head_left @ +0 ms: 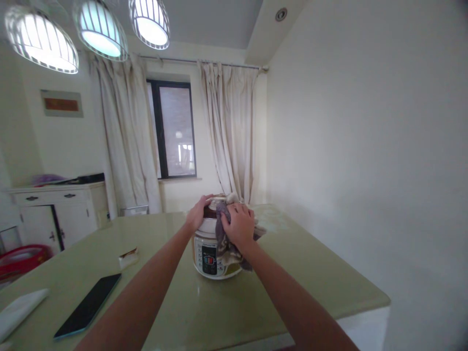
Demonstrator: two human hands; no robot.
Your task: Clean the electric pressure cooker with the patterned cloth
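Note:
An electric pressure cooker [209, 258] with a white body and a front control panel stands upright on the pale green table [175, 302]. My left hand [197, 213] grips the left side of its lid, with the fingertips reaching over the top. A grey and beige cloth [224, 239] is bunched under my right hand [239, 225], which presses it against the cooker's upper right side. The cloth hangs down over the right part of the panel. Most of the lid's right side is hidden by that hand and the cloth.
Left of my left arm lie a dark phone [89, 304], a white flat object [22, 309] and a small white-and-brown item [128, 257]. A red basin [25, 261] and a white cabinet [73, 214] stand beyond. The table's right edge runs near a wall [365, 170].

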